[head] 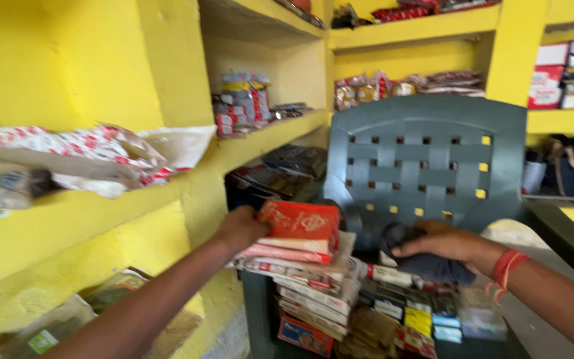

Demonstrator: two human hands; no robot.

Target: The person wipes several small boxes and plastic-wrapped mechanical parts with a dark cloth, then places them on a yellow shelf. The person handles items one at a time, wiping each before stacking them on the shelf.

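Note:
My left hand (pixel 239 228) grips the left end of a red cardboard box (pixel 300 225) that lies on top of a tall stack of flat packages (pixel 310 286). My right hand (pixel 441 240), with red thread bands at the wrist, rests palm down on a dark cloth (pixel 426 262) lying over a lower pile of small boxes (pixel 420 316). Both piles sit on the seat of a dark green plastic chair (pixel 426 159), whose slotted back stands just behind my hands. The view is motion-blurred.
Yellow built-in shelves (pixel 267 129) run along the left and back walls, holding packets, small boxes and a torn red-and-white wrapper (pixel 88 156). More boxes (pixel 559 73) and a dark bag (pixel 569 166) fill the right-hand shelves. Crumpled packets (pixel 54 326) lie on the low left ledge.

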